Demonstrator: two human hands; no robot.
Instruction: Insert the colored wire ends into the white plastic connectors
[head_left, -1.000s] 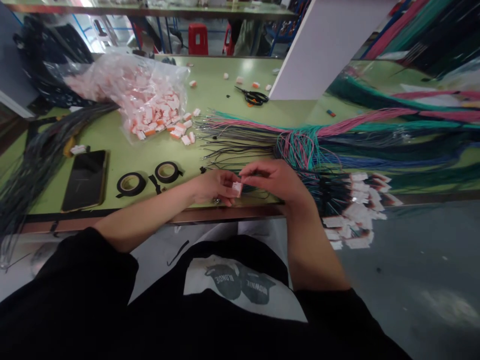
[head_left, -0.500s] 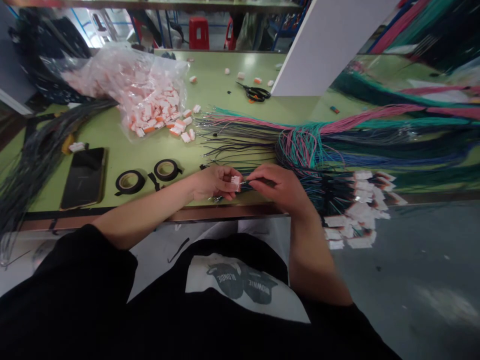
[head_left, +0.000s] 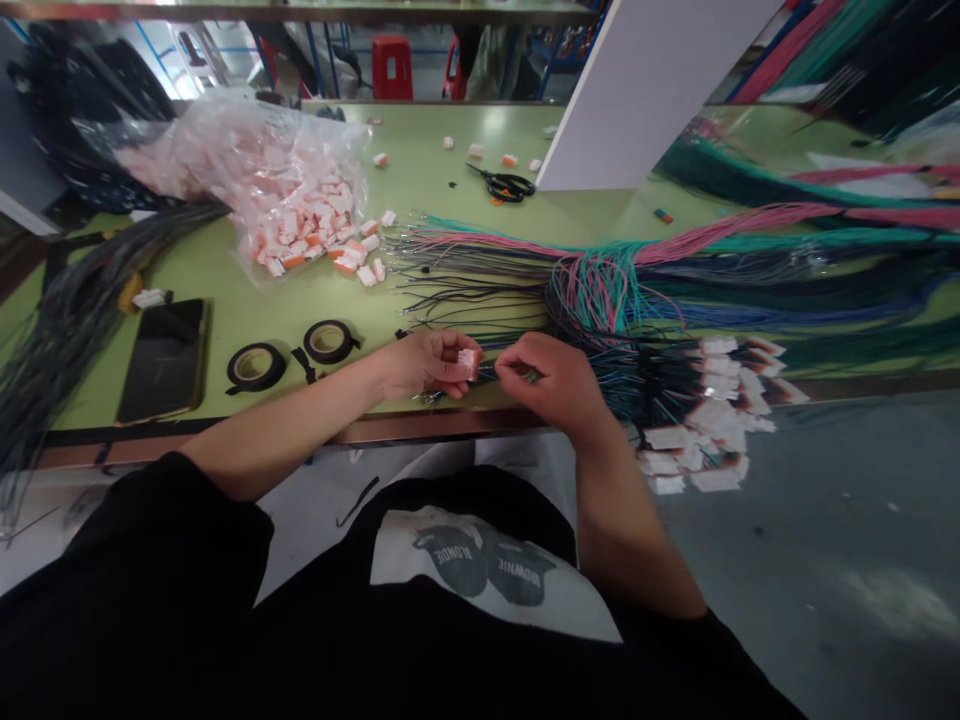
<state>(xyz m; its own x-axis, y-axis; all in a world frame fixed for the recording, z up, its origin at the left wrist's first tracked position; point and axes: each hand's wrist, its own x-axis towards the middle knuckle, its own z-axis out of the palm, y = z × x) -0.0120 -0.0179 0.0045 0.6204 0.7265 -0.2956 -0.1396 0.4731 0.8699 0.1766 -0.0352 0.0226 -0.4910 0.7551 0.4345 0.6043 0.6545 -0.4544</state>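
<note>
Red stool point(head_left: 392, 68); pale upright panel point(head_left: 637, 95); grey floor point(head_left: 847, 520)

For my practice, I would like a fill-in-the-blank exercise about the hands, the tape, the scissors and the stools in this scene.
The hand holding the small connector is the person's ____ one.
The number of tape rolls beside the phone is ____.
The scissors have handles coloured ____.
The plastic stools beyond the table are coloured ____.

Missing words: left; two; black; red.

Left hand point(head_left: 426, 364) pinching white-and-orange connector point(head_left: 468, 363), right hand point(head_left: 553, 378) gripping thin wire point(head_left: 487, 369), green table point(head_left: 420, 180), black scissors point(head_left: 504, 185)
</note>
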